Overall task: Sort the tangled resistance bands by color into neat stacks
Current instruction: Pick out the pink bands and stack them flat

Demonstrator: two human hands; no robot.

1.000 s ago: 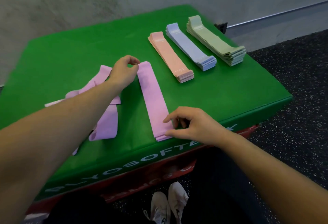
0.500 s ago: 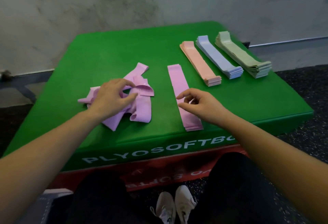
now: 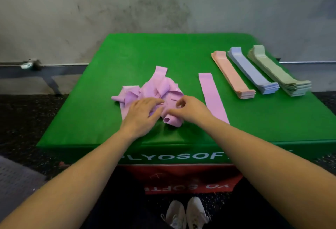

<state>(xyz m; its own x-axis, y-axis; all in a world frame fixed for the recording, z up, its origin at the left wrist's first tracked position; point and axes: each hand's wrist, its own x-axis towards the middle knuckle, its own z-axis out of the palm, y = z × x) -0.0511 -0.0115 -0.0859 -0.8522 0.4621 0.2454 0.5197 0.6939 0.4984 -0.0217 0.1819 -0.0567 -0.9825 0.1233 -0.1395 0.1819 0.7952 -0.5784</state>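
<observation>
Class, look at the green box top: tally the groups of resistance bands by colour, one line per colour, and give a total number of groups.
Purple: 2, the tangled pile and the flat purple stack
Peach stack: 1
Blue stack: 1
Green stack: 1
Total: 5 groups
</observation>
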